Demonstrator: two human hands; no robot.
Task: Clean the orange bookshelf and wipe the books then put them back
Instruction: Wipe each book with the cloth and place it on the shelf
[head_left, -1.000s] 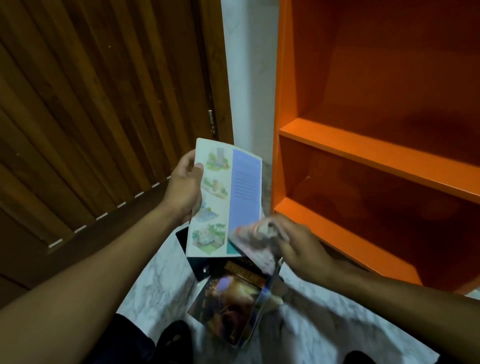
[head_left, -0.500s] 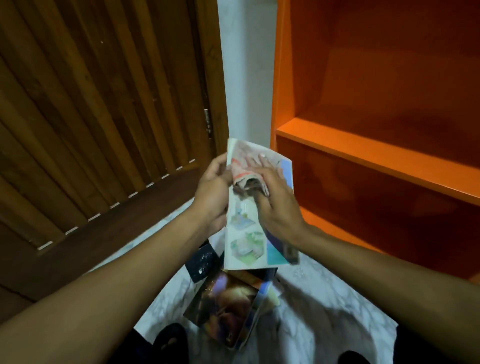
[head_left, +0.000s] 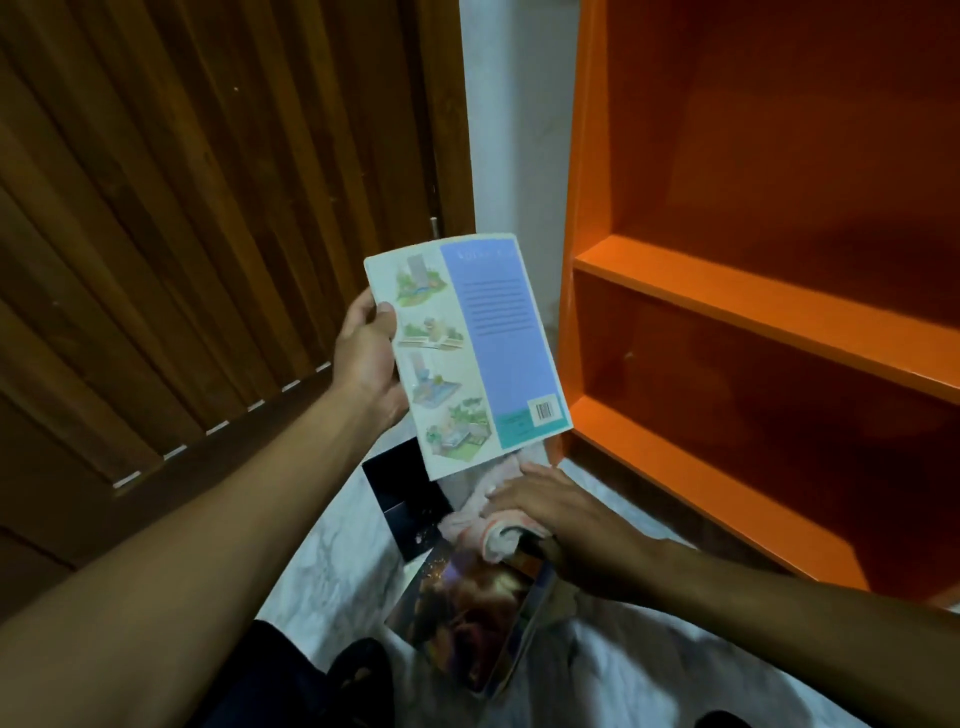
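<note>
My left hand (head_left: 370, 358) holds a thin book (head_left: 478, 353) by its left edge, back cover towards me, pale with small pictures and a blue panel. Below it my right hand (head_left: 561, 519) grips a crumpled pinkish-white cloth (head_left: 491, 525), pressed low over the books on the floor. A dark glossy book (head_left: 467, 618) lies on the marble floor, and a black book (head_left: 402, 499) lies partly under it. The orange bookshelf (head_left: 753, 306) stands at the right with bare shelves.
A brown slatted wooden door (head_left: 208, 234) fills the left side. A white wall strip (head_left: 519, 130) shows between door and shelf. The white marble floor (head_left: 332, 561) runs below. My dark-clothed legs (head_left: 291, 675) are at the bottom edge.
My right hand with the cloth has dropped from the held book's cover down to the books on the floor. The left hand has turned the book flatter, showing its whole back cover.
</note>
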